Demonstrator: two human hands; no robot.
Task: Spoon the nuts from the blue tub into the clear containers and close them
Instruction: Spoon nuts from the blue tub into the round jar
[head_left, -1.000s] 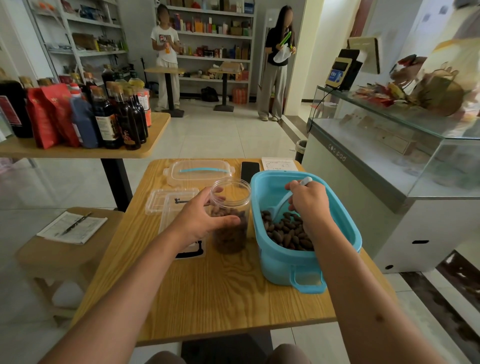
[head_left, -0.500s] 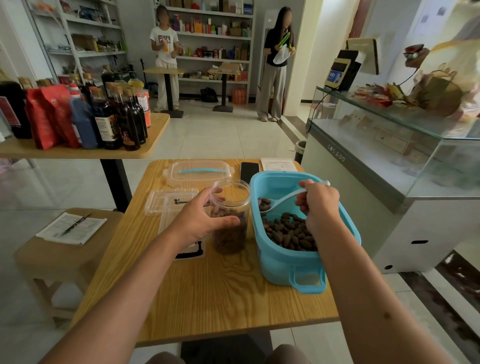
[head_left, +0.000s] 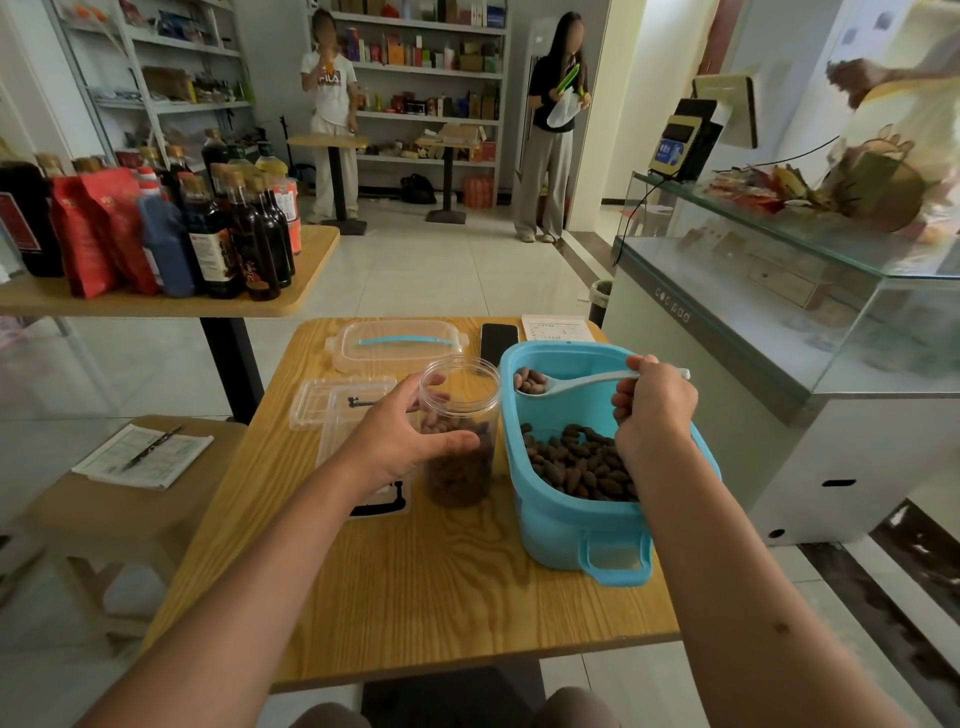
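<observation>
Now right hand (head_left: 652, 410) lifts spoon (head_left: 582, 383) — seemingly full; left hand (head_left: 400, 441) grips jar (head_left: 460, 431).

The right hand (head_left: 653, 410) hides part of the spoon (head_left: 582, 383) handle.

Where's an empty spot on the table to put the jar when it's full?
The bare wood on the near side of the table, in front of the jar and left of the blue tub. The far side is crowded: clear lid, phone, paper.

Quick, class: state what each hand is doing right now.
Left hand: grips the clear jar.
Right hand: holds the spoon loaded with nuts.
</observation>
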